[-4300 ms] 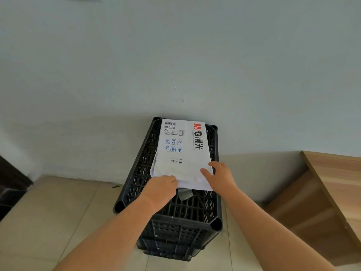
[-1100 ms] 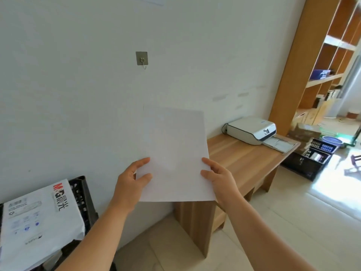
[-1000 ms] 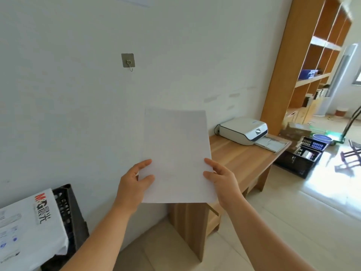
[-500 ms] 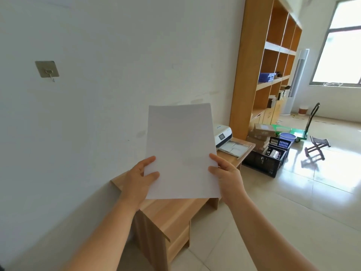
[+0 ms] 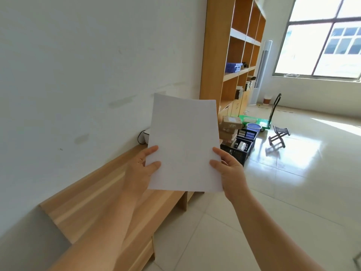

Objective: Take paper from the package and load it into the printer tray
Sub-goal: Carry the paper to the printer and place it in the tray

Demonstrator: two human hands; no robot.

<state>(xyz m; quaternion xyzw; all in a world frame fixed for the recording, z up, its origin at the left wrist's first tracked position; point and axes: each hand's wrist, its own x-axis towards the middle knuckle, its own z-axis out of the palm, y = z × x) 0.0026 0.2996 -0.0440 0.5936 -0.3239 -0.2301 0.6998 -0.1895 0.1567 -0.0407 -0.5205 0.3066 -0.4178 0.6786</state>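
I hold white paper [image 5: 184, 141] upright in front of me with both hands. My left hand [image 5: 139, 173] grips its lower left edge, thumb on the front. My right hand [image 5: 229, 171] grips its lower right edge the same way. The sheet hides nearly all of the printer; only a white corner of the printer [image 5: 146, 136] with a black cable shows at the paper's left edge, on the wooden bench [image 5: 101, 192]. The paper package is out of view.
The long wooden bench runs along the white wall on my left. A tall wooden shelf unit [image 5: 232, 55] stands beyond it. Black crates [image 5: 242, 147], cardboard boxes, a green hand cart [image 5: 259, 120] and a small folding stool [image 5: 278, 134] sit on the tiled floor ahead.
I have turned right and moved along the bench with the paper held in both hands. The package and its crate left the view, and the sheet now covers the printer.
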